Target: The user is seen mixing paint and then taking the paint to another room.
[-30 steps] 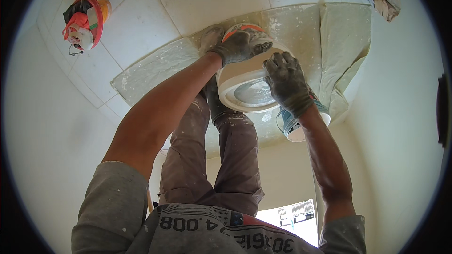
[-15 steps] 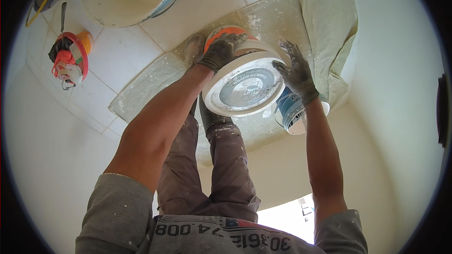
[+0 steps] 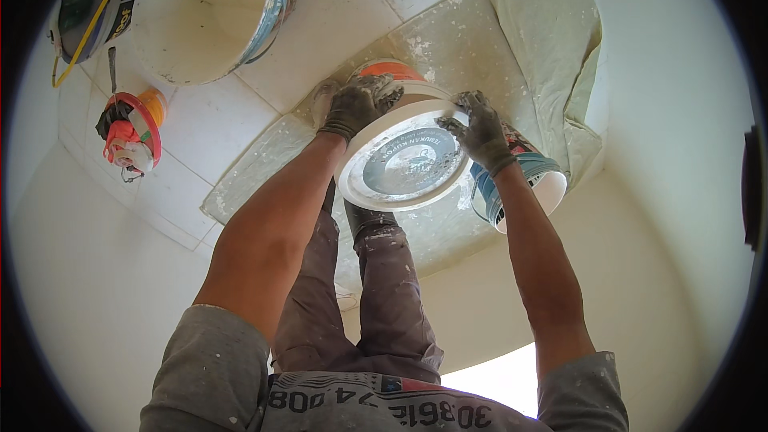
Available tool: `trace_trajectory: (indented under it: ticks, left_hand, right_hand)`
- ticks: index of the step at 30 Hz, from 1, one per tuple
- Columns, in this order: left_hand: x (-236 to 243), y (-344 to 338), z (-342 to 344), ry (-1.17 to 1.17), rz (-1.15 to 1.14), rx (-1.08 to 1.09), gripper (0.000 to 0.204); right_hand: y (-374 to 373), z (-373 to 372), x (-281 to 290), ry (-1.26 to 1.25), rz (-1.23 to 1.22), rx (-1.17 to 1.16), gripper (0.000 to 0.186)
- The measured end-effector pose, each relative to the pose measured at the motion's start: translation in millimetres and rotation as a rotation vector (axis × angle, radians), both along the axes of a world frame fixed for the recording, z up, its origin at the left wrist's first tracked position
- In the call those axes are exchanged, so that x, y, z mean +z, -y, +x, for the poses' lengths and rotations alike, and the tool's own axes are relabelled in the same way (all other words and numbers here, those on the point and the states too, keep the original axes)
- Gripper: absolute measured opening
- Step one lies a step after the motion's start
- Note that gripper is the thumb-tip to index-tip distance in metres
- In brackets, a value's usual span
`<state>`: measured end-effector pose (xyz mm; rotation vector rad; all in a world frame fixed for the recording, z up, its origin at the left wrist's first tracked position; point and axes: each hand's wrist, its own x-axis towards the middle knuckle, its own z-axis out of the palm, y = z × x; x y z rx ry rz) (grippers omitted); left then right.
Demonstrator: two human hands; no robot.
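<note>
Right fingers (image 3: 474, 102) pinching a white bucket lid (image 3: 412, 162), left fingers (image 3: 387, 98) can't tell; splattered drop cloth (image 3: 540, 40) over tile floor (image 3: 336, 12), pale walls (image 3: 656, 144).

Bucket (image 3: 538, 166) right of lid (image 3: 412, 162) — sheet (image 3: 544, 40) beneath both — tub (image 3: 276, 0) left on tiles (image 3: 344, 16).

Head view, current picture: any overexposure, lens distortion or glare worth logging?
Head view: bright patch near the lower edge blown out to white; head view: black corners, with the floor's edge bending along the left wall; head view: pale spots on the white lid may be glare or residue, cannot tell; head view: left hand and right hand readable.
</note>
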<state>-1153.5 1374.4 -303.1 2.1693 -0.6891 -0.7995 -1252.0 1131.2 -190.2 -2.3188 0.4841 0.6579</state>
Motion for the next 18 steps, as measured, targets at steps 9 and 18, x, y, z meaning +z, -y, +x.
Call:
trace_trajectory:
  ticks: [9,18]
  left_hand:
    - [11.4,3.3,0.1,0.128,0.025,0.024,0.035]
    - [5.9,-6.7,4.6,0.213,0.037,-0.028,0.034]
  right_hand:
    - [19.5,16.0,8.4,-0.008,0.176,0.164,0.055]
    - [10.3,-6.7,96.4,0.021,0.022,0.535,0.043]
